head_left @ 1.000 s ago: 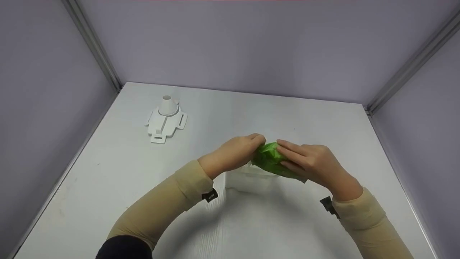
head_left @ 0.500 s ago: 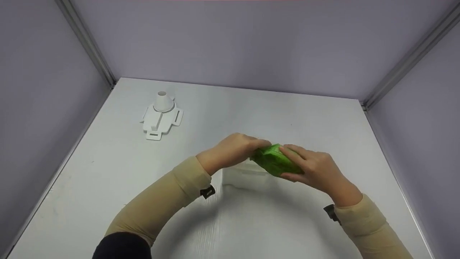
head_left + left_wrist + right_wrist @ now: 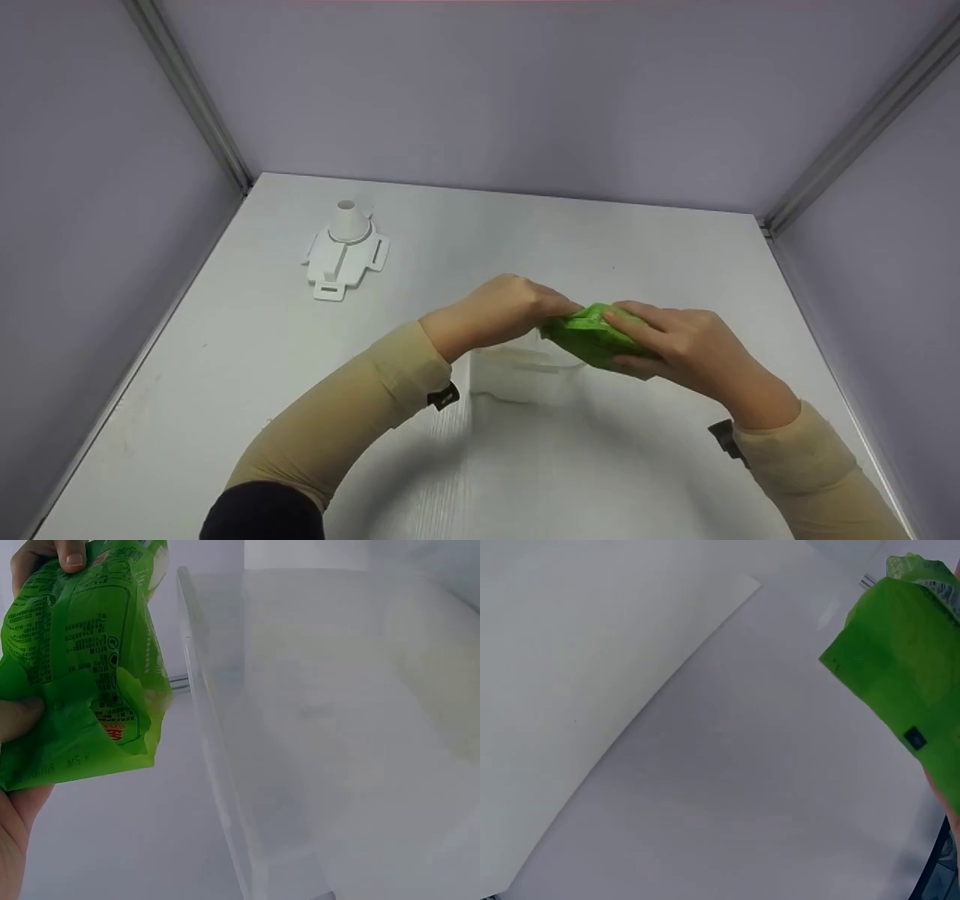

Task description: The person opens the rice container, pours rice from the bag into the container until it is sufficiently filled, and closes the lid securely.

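Slanting lengthwise, the green packet (image 3: 589, 342) points lower right.

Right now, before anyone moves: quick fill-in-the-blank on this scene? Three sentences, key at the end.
1. The left hand and right hand hold the same ____ packet.
2. The translucent box stands on a ____ table.
3. The cone-topped piece lies near the table's far ____ corner.

Missing words: green; white; left.
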